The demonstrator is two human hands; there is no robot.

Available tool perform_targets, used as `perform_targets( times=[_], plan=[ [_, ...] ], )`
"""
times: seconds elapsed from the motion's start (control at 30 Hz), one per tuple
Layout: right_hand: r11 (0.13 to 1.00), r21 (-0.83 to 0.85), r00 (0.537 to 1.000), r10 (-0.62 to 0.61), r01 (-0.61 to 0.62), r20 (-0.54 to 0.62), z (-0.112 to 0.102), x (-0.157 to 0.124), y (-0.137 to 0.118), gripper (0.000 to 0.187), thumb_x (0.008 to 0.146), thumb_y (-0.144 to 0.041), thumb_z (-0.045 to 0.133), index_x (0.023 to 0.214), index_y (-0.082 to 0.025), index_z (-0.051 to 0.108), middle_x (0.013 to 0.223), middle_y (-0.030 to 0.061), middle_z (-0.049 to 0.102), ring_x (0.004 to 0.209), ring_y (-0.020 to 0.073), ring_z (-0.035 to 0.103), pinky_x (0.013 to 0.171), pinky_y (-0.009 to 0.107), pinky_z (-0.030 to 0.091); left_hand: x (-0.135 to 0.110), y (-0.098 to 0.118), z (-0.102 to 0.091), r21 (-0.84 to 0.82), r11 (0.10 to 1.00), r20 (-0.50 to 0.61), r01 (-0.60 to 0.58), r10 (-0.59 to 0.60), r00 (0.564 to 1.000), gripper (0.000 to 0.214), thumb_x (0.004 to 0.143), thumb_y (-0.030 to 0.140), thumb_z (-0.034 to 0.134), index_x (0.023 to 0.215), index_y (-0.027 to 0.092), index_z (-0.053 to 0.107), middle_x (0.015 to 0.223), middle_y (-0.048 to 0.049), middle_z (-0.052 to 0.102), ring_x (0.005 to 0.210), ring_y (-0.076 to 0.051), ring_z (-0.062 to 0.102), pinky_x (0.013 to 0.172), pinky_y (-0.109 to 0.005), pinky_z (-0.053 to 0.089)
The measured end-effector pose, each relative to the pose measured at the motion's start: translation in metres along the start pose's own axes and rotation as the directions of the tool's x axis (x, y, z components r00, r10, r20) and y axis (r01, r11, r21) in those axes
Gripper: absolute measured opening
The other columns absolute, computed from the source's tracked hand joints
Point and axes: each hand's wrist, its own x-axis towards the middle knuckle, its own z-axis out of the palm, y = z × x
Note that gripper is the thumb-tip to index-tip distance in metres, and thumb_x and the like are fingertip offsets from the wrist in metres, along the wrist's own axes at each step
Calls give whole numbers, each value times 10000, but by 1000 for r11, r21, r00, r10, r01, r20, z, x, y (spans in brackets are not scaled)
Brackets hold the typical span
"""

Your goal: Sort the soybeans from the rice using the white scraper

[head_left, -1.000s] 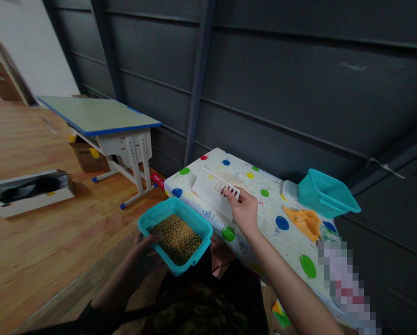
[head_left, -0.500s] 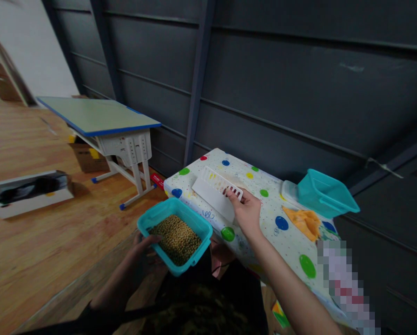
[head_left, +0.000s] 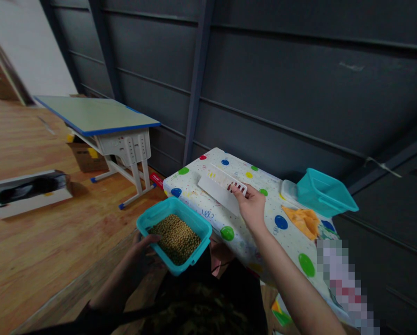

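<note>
My left hand (head_left: 143,249) grips the near-left rim of a teal tub (head_left: 175,234) full of small brown-green beans, held in the air in front of my lap. My right hand (head_left: 252,204) reaches over the table with the dotted cloth (head_left: 243,204) and pinches the right end of a white slotted basket (head_left: 222,188), which is tilted on the cloth.
An empty teal tub (head_left: 325,193) stands tilted at the table's far right, by a clear lid (head_left: 288,190) and an orange cloth (head_left: 304,219). A green-topped desk (head_left: 96,116) stands to the left on the wooden floor, an open white box (head_left: 25,190) beyond. A grey wall lies behind.
My right hand has slid the white basket a little to the right and tipped it flatter. The bean tub in my left hand has barely moved.
</note>
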Motion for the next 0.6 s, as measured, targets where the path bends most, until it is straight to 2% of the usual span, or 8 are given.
perform_targets(
  times=[0.1, 0.23, 0.5, 0.6],
  plan=[
    [998, 22, 994, -61, 59, 92, 4, 20, 0, 317, 844, -523, 782, 850, -213, 848, 803, 53, 808, 735, 240, 673, 710, 348, 489, -1, 0, 2, 32, 999, -18, -29, 30, 999, 586, 819, 282, 899, 1271, 314, 528, 935, -29, 693, 730, -294, 797, 647, -405, 654],
    [997, 22, 979, -81, 79, 184, 9, 35, 2, 300, 833, -510, 769, 809, -219, 837, 743, 43, 780, 687, 222, 637, 678, 341, 464, -4, 1, 6, 64, 998, -57, -17, 20, 998, 511, 879, 250, 824, 1290, 313, 528, 940, -33, 696, 711, -273, 796, 583, -335, 614],
    [996, 14, 959, -87, 86, 271, -3, 34, -8, 313, 829, -541, 795, 820, -235, 863, 776, 41, 811, 718, 219, 660, 682, 340, 491, 0, -1, 2, 74, 997, -28, -23, 25, 999, 598, 818, 310, 890, 1279, 311, 508, 870, -16, 666, 693, -295, 778, 598, -384, 629],
    [995, 18, 948, -99, 98, 303, -9, 33, -13, 308, 831, -549, 808, 834, -248, 876, 793, 43, 824, 715, 222, 669, 680, 344, 500, 1, -1, 2, 57, 998, -34, -24, 26, 999, 651, 777, 306, 922, 1285, 316, 515, 904, -23, 675, 716, -307, 785, 616, -403, 633]
  ],
)
